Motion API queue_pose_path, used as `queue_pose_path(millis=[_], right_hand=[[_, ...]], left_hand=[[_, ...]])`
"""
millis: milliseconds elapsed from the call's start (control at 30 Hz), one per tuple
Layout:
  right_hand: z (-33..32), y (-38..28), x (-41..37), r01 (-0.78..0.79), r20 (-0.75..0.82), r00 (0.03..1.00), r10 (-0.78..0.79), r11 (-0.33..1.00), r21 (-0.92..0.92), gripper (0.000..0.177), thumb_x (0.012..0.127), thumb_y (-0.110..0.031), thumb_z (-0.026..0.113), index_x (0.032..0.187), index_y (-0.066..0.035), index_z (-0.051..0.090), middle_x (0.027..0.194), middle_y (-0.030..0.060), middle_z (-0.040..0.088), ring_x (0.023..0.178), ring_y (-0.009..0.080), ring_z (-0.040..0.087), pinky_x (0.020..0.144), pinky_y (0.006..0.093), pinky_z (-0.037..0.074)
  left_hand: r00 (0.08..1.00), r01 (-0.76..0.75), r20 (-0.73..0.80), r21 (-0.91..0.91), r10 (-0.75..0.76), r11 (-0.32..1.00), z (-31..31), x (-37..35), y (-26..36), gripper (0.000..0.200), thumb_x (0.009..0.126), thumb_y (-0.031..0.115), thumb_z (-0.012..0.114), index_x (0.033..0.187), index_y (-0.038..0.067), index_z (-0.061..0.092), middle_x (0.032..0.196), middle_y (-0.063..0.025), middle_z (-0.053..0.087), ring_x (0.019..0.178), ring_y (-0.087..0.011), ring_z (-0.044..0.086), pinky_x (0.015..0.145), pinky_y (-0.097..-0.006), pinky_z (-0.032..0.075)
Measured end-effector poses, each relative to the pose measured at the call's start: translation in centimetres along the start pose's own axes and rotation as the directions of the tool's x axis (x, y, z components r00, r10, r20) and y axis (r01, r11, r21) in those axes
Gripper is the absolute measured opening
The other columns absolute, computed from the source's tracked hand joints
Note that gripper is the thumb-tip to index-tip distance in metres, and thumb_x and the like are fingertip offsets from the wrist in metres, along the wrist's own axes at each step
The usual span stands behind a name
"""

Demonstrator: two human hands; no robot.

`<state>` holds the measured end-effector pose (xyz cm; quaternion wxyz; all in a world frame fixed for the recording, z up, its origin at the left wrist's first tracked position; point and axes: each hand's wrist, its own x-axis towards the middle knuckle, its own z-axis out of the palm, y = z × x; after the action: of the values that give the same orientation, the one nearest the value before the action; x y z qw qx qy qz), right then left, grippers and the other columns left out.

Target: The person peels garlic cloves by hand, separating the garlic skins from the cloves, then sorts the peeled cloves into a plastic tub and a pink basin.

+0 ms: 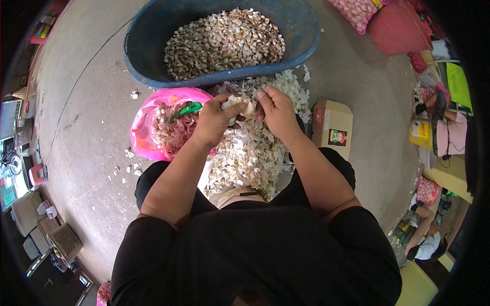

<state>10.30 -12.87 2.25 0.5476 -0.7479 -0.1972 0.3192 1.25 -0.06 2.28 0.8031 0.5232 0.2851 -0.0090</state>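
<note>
A pale garlic bulb (239,108) with loosened skin is gripped in my left hand (217,118), its thumb lying across the front. Close on its right, my right hand (278,109) has thumb and fingertips pinched together; whatever is between them is too small to make out. Below both hands spreads a heap of papery garlic skins (245,158) between my knees. Left of my left hand stands a pink plastic bag (143,120) of reddish skins and bulbs, with a green strip (188,110) on top. Beyond my hands, a blue tub (148,51) contains many loose garlic cloves (227,43).
A cardboard box (334,125) stands right of my right knee. Net sacks of garlic (354,13) and a red container (398,30) are at upper right. Along the right edge are a yellow bucket (421,133) and other people (429,247). Crates (64,239) line the left edge.
</note>
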Motion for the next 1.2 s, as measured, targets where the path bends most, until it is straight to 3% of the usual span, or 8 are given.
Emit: queue_pose_path(millis=[167,267,367,567,767,967,1067,1200], right_hand=[[0.9,0.1,-0.5,0.256,-0.075,0.957,-0.279,0.939,-0.23,0.01,0.079,-0.008,0.055,0.082,-0.001,0.047,0.064,0.004,0.052,0.055,0.0107,0.05,0.051,0.0226,0.04],[0.4,-0.3,-0.4,0.224,-0.091,0.964,-0.248,0.951,-0.215,0.016,0.074,-0.01,0.058,0.081,-0.002,0.046,0.067,0.0127,0.056,0.057,0.0223,0.057,0.05,0.031,0.043],[0.9,0.0,-0.7,0.304,-0.115,0.927,-0.356,0.896,-0.324,0.013,0.078,-0.006,0.053,0.083,-0.002,0.042,0.07,0.0052,0.05,0.058,0.0098,0.048,0.051,0.0228,0.039],[0.7,-0.1,-0.5,0.153,-0.021,0.988,-0.152,0.974,0.166,0.004,0.082,-0.005,0.046,0.084,-0.006,0.043,0.06,0.0012,0.044,0.049,0.0087,0.042,0.045,0.0235,0.036],[-0.5,-1.6,-0.7,-0.133,0.097,0.991,0.095,0.813,0.567,0.007,0.085,-0.013,0.042,0.086,-0.008,0.046,0.061,0.0011,0.046,0.05,0.0094,0.043,0.046,0.0259,0.039],[-0.9,-1.5,-0.2,-0.273,0.159,0.962,0.223,0.802,0.531,0.013,0.085,-0.017,0.046,0.093,-0.007,0.05,0.067,0.0018,0.05,0.054,0.0102,0.047,0.048,0.0246,0.041],[-0.5,-0.8,-0.3,0.087,0.172,0.981,-0.094,0.995,0.047,0.016,0.084,-0.013,0.049,0.096,-0.003,0.049,0.07,0.0039,0.053,0.051,0.0097,0.05,0.045,0.0217,0.042],[-0.9,-1.6,-0.6,-0.147,0.242,0.967,0.078,0.948,0.283,0.022,0.085,-0.011,0.047,0.104,-0.001,0.047,0.071,0.0039,0.055,0.05,0.0067,0.047,0.043,0.0201,0.04]], left_hand=[[0.999,-0.029,-0.028,-0.089,0.027,0.996,0.4,0.0,-0.3,0.023,0.078,0.017,0.059,0.092,0.0,0.054,0.076,-0.0055,0.059,0.06,-0.0102,0.054,0.051,-0.022,0.045],[0.999,-0.038,0.005,0.2,0.038,0.979,0.5,-0.2,0.6,0.023,0.078,0.019,0.058,0.093,0.001,0.055,0.075,-0.0057,0.059,0.06,-0.011,0.055,0.051,-0.0226,0.045],[0.997,-0.075,0.005,0.253,0.077,0.965,0.4,-0.2,0.2,0.025,0.077,0.019,0.059,0.093,0.0,0.054,0.075,-0.0067,0.059,0.06,-0.0115,0.055,0.052,-0.0229,0.046],[0.998,0.05,0.04,-0.292,-0.041,0.955,1.1,-0.5,-0.6,0.02,0.08,0.014,0.055,0.095,0.001,0.052,0.072,-0.0062,0.057,0.06,-0.0132,0.054,0.048,-0.0243,0.043],[0.995,0.074,0.087,-0.418,-0.041,0.906,0.3,-0.3,0.1,0.019,0.08,0.014,0.054,0.094,0.001,0.052,0.074,-0.0066,0.057,0.06,-0.014,0.055,0.047,-0.0238,0.043],[0.987,0.083,0.156,-0.238,-0.046,0.968,-0.2,0.0,0.4,0.024,0.078,0.013,0.058,0.098,0.002,0.048,0.076,-0.0066,0.057,0.06,-0.0132,0.055,0.047,-0.024,0.044],[0.989,0.029,0.147,-0.013,-0.027,0.999,-0.4,0.1,0.3,0.028,0.076,0.011,0.059,0.1,0.003,0.046,0.077,-0.0062,0.057,0.062,-0.0122,0.055,0.048,-0.0228,0.045],[0.992,-0.032,0.121,0.023,0.029,0.999,-0.5,0.0,0.2,0.027,0.076,0.011,0.059,0.098,0.002,0.046,0.077,-0.0057,0.057,0.064,-0.0107,0.056,0.049,-0.0211,0.046]])
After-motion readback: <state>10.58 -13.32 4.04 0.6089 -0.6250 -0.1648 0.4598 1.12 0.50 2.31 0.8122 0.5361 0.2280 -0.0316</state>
